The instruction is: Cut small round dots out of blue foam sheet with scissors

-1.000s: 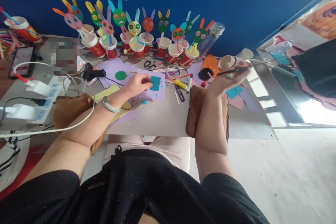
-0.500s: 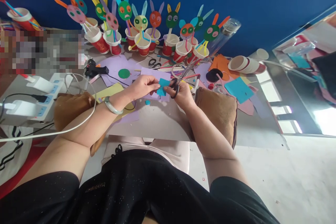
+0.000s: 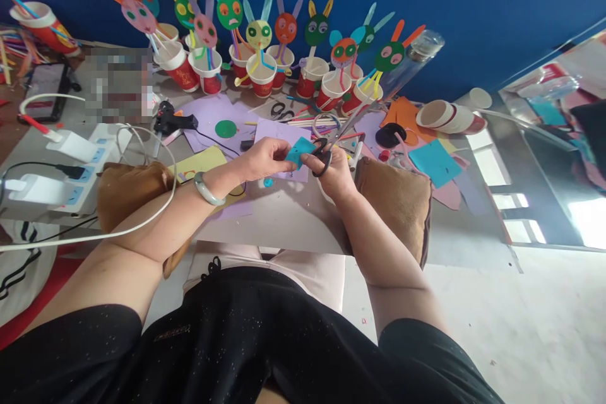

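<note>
My left hand pinches the left edge of a small piece of blue paper above the table. Closed around the dark handles of a pair of scissors, my right hand also has its fingertips at the paper's right edge. The blades point up and to the right, away from the paper. Beneath the hands lies a sheet of light purple paper. A small blue paper disc rests just below my left hand.
Several paper cups with rabbit-faced figures line the back wall. A black glue gun and a power strip are at left. Brown cushions lie under both forearms. A larger blue sheet and stacked cups are at right.
The blue paper has turned to a tilted angle between my hands and shifted slightly right. My left fingers have moved along its edge, and the scissors remain in my right hand.
</note>
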Demonstrator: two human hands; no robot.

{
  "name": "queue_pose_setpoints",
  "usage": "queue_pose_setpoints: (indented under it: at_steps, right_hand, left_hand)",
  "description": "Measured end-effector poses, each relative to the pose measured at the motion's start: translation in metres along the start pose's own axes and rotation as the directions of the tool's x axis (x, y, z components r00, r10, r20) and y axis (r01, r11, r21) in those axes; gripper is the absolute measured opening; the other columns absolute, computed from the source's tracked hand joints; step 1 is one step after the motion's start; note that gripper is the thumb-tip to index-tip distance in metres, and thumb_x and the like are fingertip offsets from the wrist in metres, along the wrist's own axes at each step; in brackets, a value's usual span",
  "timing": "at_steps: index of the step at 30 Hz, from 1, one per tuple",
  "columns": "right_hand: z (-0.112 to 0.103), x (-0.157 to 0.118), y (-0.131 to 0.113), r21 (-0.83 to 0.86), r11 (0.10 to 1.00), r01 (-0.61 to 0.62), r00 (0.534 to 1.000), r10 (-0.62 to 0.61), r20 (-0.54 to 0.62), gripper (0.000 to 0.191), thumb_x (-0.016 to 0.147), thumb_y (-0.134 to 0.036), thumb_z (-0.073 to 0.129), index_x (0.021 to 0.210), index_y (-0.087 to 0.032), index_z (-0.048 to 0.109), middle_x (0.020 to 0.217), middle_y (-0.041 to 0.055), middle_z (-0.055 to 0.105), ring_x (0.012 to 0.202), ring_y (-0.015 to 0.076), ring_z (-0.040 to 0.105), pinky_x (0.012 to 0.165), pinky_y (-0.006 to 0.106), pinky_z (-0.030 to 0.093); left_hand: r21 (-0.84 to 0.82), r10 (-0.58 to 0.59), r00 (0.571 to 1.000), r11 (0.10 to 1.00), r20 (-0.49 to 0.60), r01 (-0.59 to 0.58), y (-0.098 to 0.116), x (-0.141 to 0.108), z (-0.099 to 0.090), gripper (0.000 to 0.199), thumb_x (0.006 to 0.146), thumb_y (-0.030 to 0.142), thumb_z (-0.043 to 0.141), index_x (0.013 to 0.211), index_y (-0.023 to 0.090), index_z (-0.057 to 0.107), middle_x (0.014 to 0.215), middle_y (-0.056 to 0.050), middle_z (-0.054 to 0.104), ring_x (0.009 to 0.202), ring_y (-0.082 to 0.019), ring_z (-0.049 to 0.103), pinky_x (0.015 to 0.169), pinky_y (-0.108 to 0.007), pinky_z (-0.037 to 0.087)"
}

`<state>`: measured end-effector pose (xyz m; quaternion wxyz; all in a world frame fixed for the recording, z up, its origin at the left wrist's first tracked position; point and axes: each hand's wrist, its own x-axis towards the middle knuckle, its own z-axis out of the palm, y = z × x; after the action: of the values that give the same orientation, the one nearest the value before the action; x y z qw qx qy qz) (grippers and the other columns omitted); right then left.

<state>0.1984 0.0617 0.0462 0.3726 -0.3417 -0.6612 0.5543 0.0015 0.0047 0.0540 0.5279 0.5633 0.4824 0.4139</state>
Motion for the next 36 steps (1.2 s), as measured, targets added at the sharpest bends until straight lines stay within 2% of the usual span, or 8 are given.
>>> queue_pose_setpoints:
  at_steps: [5, 11, 17, 20, 26, 30, 32, 36]
  right_hand:
    - [-0.003, -0.001, -0.002, -0.021, 1.000, 0.008, 0.999, -0.007, 0.032, 0.040, 0.073, -0.053, 0.089, 0.071, -0.021, 0.064, 0.065, -0.0029, 0.058, 0.064, 0.0137, 0.050, 0.065, 0.030, 0.043]
    - [-0.004, -0.003, -0.006, -0.073, 0.997, -0.009, 1.000, 0.010, 0.015, 0.048, 0.071, -0.061, 0.089, 0.071, -0.021, 0.064, 0.062, -0.0044, 0.054, 0.060, 0.0116, 0.044, 0.059, 0.028, 0.038]
    - [-0.004, 0.000, -0.007, -0.018, 0.994, 0.106, 0.993, -0.107, -0.055, 0.051, 0.074, -0.067, 0.088, 0.069, -0.021, 0.067, 0.070, 0.0002, 0.063, 0.069, 0.0154, 0.056, 0.065, 0.031, 0.046]
    - [-0.004, 0.001, -0.002, -0.017, 0.995, 0.099, 0.990, -0.101, -0.096, 0.048, 0.068, -0.064, 0.093, 0.072, -0.022, 0.068, 0.071, -0.0008, 0.064, 0.068, 0.0149, 0.055, 0.063, 0.030, 0.045]
    - [-0.004, 0.001, 0.002, -0.064, 0.996, 0.065, 0.996, -0.068, -0.050, 0.045, 0.068, -0.057, 0.092, 0.070, -0.022, 0.065, 0.067, -0.0027, 0.060, 0.064, 0.0128, 0.050, 0.061, 0.029, 0.042]
    - [-0.003, 0.002, 0.000, -0.026, 0.999, 0.044, 0.996, -0.046, -0.075, 0.045, 0.065, -0.057, 0.094, 0.069, -0.022, 0.065, 0.065, -0.0032, 0.058, 0.063, 0.0129, 0.049, 0.060, 0.029, 0.042]
    - [-0.003, 0.001, 0.000, -0.016, 0.999, 0.029, 0.995, -0.030, -0.093, 0.047, 0.065, -0.059, 0.094, 0.068, -0.022, 0.065, 0.064, -0.0030, 0.058, 0.063, 0.0132, 0.049, 0.060, 0.029, 0.042]
    - [-0.002, 0.000, 0.000, -0.019, 0.999, 0.042, 0.995, -0.044, -0.088, 0.049, 0.068, -0.063, 0.092, 0.067, -0.022, 0.065, 0.070, -0.0013, 0.062, 0.066, 0.0139, 0.051, 0.063, 0.030, 0.045]
  left_hand:
    - [-0.001, 0.053, 0.991, 0.999, -0.124, -0.053, 0.000, 0.000, -0.001, 0.011, 0.078, 0.020, 0.078, 0.077, 0.016, 0.067, 0.068, 0.001, 0.069, 0.065, -0.010, 0.062, 0.063, -0.024, 0.047]
    - [-0.026, 0.128, 0.978, 0.991, -0.167, -0.134, 0.001, 0.001, -0.001, 0.012, 0.080, 0.019, 0.075, 0.080, 0.018, 0.062, 0.067, 0.001, 0.068, 0.060, -0.010, 0.063, 0.058, -0.023, 0.048]
    - [0.163, 0.364, 0.867, 0.931, -0.341, -0.327, -0.002, 0.003, -0.003, 0.011, 0.075, 0.017, 0.077, 0.080, 0.018, 0.068, 0.072, 0.001, 0.072, 0.064, -0.010, 0.061, 0.060, -0.022, 0.048]
    - [0.209, 0.405, 0.844, 0.913, -0.353, -0.350, -0.002, 0.002, -0.004, 0.009, 0.074, 0.017, 0.077, 0.080, 0.019, 0.070, 0.073, 0.000, 0.074, 0.066, -0.011, 0.063, 0.061, -0.023, 0.050]
    - [0.123, 0.367, 0.862, 0.930, -0.349, -0.346, 0.000, 0.001, -0.003, 0.030, 0.079, 0.045, 0.088, 0.083, 0.019, 0.073, 0.075, -0.001, 0.073, 0.066, -0.011, 0.063, 0.063, -0.024, 0.052]
    - [-0.001, 0.222, 0.890, 0.970, -0.398, -0.243, 0.008, -0.002, 0.000, 0.055, 0.091, 0.074, 0.070, 0.085, 0.019, 0.072, 0.073, -0.002, 0.068, 0.067, -0.012, 0.064, 0.064, -0.026, 0.051]
    - [-0.082, 0.120, 0.915, 0.983, -0.385, -0.163, 0.010, -0.004, 0.003, 0.059, 0.092, 0.078, 0.066, 0.090, 0.019, 0.072, 0.079, -0.003, 0.070, 0.072, -0.012, 0.066, 0.066, -0.026, 0.052]
    - [-0.153, 0.065, 0.973, 0.983, -0.222, -0.100, 0.005, -0.003, 0.009, 0.056, 0.070, 0.064, 0.092, 0.095, 0.018, 0.072, 0.087, -0.002, 0.073, 0.079, -0.013, 0.065, 0.073, -0.027, 0.052]
